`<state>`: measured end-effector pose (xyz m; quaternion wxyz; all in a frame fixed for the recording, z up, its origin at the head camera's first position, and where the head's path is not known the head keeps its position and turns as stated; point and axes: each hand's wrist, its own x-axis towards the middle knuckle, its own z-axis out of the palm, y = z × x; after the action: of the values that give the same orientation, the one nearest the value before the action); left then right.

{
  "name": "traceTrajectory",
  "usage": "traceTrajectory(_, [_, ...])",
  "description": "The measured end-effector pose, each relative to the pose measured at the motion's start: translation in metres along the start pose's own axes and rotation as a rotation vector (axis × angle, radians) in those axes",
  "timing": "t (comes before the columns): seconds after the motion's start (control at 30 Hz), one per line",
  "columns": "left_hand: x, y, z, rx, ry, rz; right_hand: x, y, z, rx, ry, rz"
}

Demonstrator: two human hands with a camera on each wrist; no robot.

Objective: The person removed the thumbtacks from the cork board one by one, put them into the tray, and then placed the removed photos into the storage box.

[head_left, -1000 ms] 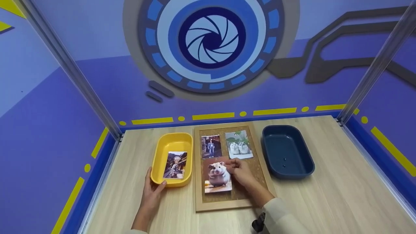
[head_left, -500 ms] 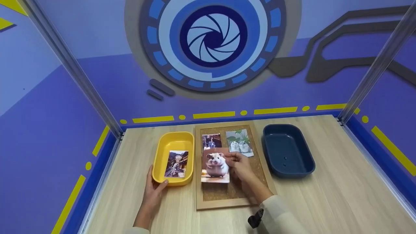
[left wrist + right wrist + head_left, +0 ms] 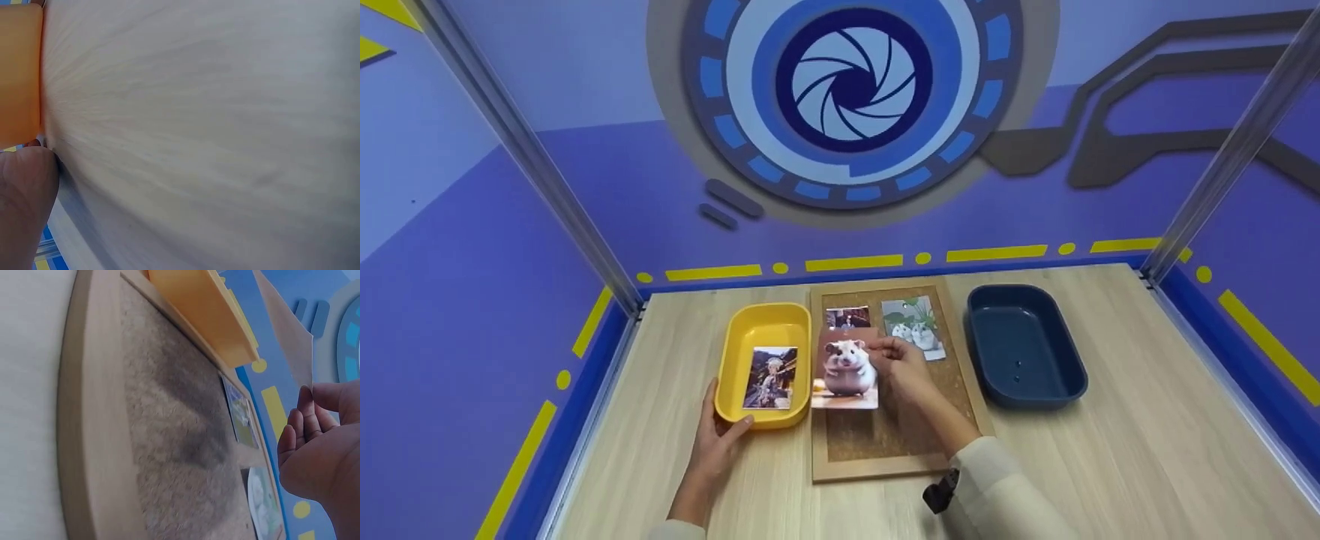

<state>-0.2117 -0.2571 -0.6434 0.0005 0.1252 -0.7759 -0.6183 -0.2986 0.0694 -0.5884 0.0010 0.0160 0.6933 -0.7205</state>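
Observation:
My right hand [image 3: 911, 379] pinches a hamster photo [image 3: 846, 379] by its right edge, raised over the left part of the corkboard [image 3: 885, 439]. In the right wrist view, the photo [image 3: 288, 334] stands clear above the board, between thumb and fingertips. At the left, my left hand [image 3: 715, 450] grips the near left corner of a yellow tray [image 3: 754, 324], thumb at the rim. Inside that tray lies a photo of a person in costume [image 3: 770, 379]. The held print partly covers a photo of a person [image 3: 847, 317] on the board. Beside it is a two-hamster photo [image 3: 916, 330].
Right of the corkboard stands a dark blue tray [image 3: 1012, 322] with a few small shiny pieces [image 3: 1018, 369] on its floor. The wooden table [image 3: 1140, 420] meets a printed back wall [image 3: 885, 236], with side panels left and right.
My right hand has lifted the hamster photo off the lower part of the corkboard and carried it up and leftward. My left hand keeps its grip on the yellow tray.

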Motion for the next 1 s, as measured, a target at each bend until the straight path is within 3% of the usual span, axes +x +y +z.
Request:
traceTrajectory(0.17, [-0.001,0.0,0.002,0.007,-0.003,-0.017,0.0,-0.004,0.006,-0.001,-0.048,-0.004])
traceTrajectory(0.53, [0.002,0.001,0.001,0.012,-0.014,-0.016,0.001,-0.009,0.023,-0.086,-0.063,-0.031])
traceTrajectory(0.77, [0.002,0.0,0.0,0.01,-0.025,-0.008,-0.016,-0.04,0.034,-0.088,-0.122,-0.053])
traceTrajectory(1.0, [0.004,0.0,0.0,0.027,-0.029,-0.003,0.001,-0.011,0.049,-0.095,-0.121,-0.082])
